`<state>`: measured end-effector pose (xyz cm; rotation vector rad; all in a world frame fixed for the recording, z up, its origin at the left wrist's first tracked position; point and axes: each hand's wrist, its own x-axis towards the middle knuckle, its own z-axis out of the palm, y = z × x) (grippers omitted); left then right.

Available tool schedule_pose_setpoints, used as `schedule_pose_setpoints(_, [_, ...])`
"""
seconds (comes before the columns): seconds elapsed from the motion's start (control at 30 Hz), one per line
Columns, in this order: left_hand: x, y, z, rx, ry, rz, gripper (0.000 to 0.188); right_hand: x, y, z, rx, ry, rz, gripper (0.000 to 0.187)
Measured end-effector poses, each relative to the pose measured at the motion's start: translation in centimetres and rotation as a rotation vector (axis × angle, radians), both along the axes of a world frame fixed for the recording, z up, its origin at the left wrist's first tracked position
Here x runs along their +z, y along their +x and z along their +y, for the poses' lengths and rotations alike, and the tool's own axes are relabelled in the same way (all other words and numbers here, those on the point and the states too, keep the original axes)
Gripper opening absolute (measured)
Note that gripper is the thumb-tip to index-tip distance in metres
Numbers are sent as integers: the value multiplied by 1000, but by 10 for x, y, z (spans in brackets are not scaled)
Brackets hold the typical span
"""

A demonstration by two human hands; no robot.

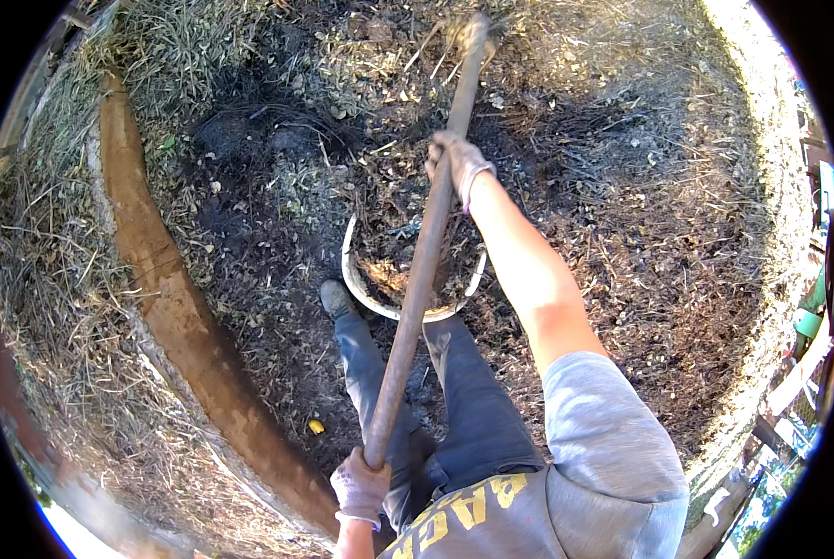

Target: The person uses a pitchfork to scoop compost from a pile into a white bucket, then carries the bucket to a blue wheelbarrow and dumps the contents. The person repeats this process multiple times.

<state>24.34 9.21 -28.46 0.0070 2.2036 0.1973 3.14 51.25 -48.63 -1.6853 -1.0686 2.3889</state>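
A long wooden-handled rake [422, 252] slants from my body up to the far side, its few thin tines blurred over the ground litter. My gloved left hand [361, 484] is closed around the near end of the handle, close to my waist. Farther up the shaft, my gloved right hand [456, 166] grips it with the arm stretched out. Beneath the handle, just past my legs, is a round tub with a pale rim [359, 291]; brown litter shows inside. The handle partly hides the tub.
A curved brown board [161, 252] runs along the left, with dry straw [44, 242] beyond it. Dark soil and dead leaves [641, 298] cover the ground. A small yellow object [316, 427] lies left of my legs. Green and pale objects [808, 321] stand at the right edge.
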Motion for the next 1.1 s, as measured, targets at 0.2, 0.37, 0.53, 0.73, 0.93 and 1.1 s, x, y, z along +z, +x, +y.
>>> schedule_pose_setpoints(0.2, [45, 84, -112, 138, -111, -240, 31, 19, 84, -111, -19, -131, -179, 19])
schedule_pose_setpoints(0.37, [37, 57, -80, 191, -99, -281, 36, 10, 57, -95, 40, -44, -178, 11])
schedule_pose_setpoints(0.53, [20, 64, -67, 196, -68, -408, 42, 0, 25, -86, 123, -37, -239, 16])
schedule_pose_setpoints(0.73, [89, 145, -221, 299, -301, -486, 45, 115, 137, -196, 17, -240, -376, 29])
schedule_pose_setpoints(0.93, [81, 109, -216, 128, -288, -389, 50, 37, 160, -188, -86, -297, -375, 30])
schedule_pose_setpoints(1.1, [72, 116, -238, 123, -299, -403, 48, 43, 150, -193, -160, -316, -308, 27])
